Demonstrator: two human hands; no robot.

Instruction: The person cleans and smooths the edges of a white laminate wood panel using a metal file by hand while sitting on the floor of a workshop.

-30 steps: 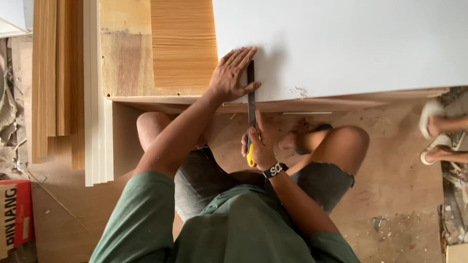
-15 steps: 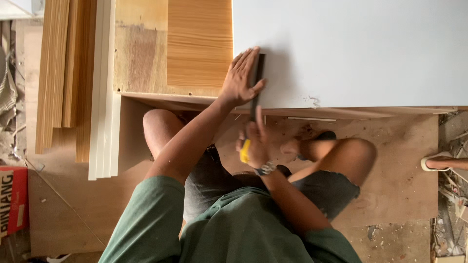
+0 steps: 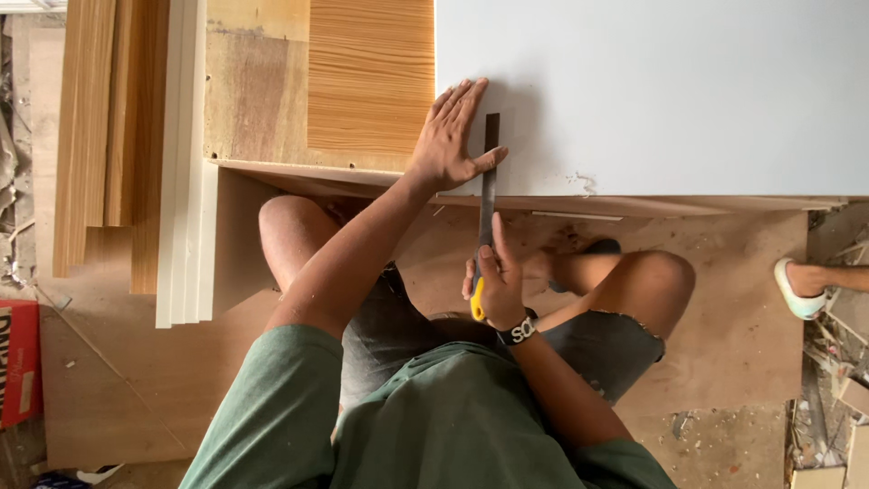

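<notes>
Since a moment ago my right hand (image 3: 496, 282) pulled the yellow-handled saw (image 3: 487, 195) back a bit, gripping it tight, while my flat, open left hand (image 3: 450, 136) presses the white board (image 3: 652, 91); I think I push again next, straight along the cut

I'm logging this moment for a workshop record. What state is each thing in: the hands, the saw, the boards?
Left hand: open, flat, pressing on the white panel.
Right hand: closed around the yellow handle.
Hand saw: blade lying across the white panel's edge.
White panel: flat, overhanging the floor, edge slightly chipped.
Wood-grain board: flat, under the panel.
Stacked planks: lying side by side.
</notes>
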